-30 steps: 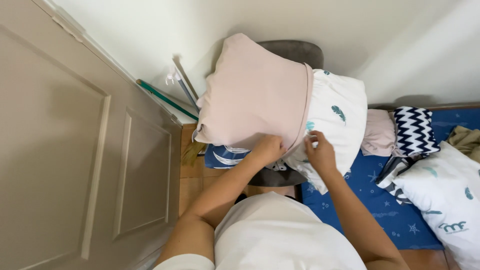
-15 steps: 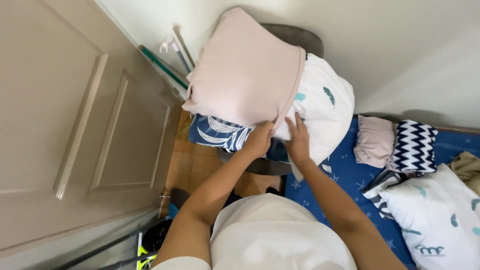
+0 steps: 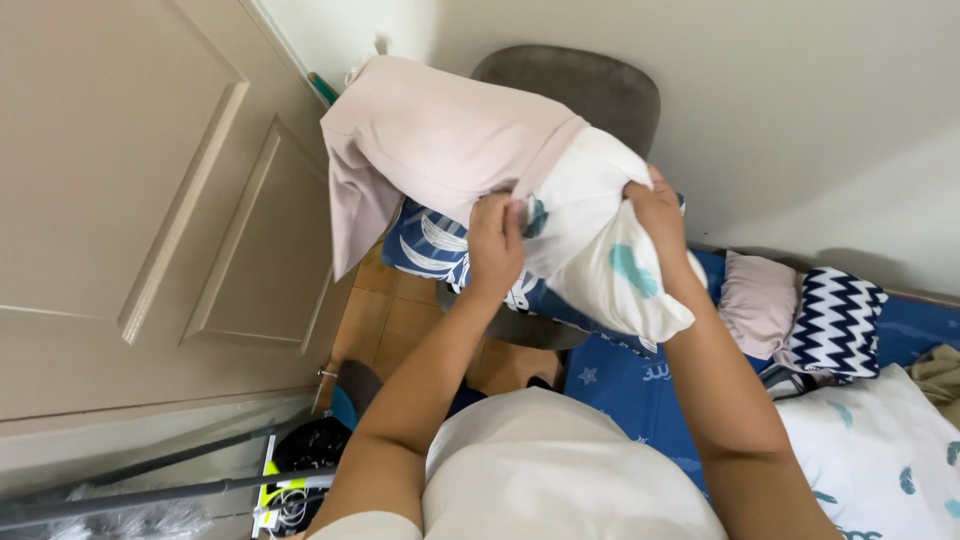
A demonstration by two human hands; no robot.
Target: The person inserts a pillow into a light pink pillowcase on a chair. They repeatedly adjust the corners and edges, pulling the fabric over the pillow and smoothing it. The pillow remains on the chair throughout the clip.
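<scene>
A panelled beige door (image 3: 140, 200) fills the left side, and a blue star-printed bedsheet (image 3: 640, 400) covers the bed at the lower right. Held up in front of the grey upholstered chair (image 3: 580, 85) is a white pillow with teal leaf marks (image 3: 600, 250); its far part sits inside a pale pink pillowcase (image 3: 440, 140), while the near end bulges out of the case's open mouth. The case's loose corner hangs down toward the door. The left hand (image 3: 495, 245) is clenched on the pink case's edge where it meets the pillow. The right hand (image 3: 660, 215) grasps the bare pillow's upper side. Under the pillow, a navy pillow with white leaves (image 3: 430, 240) lies on the chair seat. On the bed's far edge rest a small pink cushion (image 3: 757, 300) and, touching it, a navy zigzag cushion (image 3: 835, 320).
</scene>
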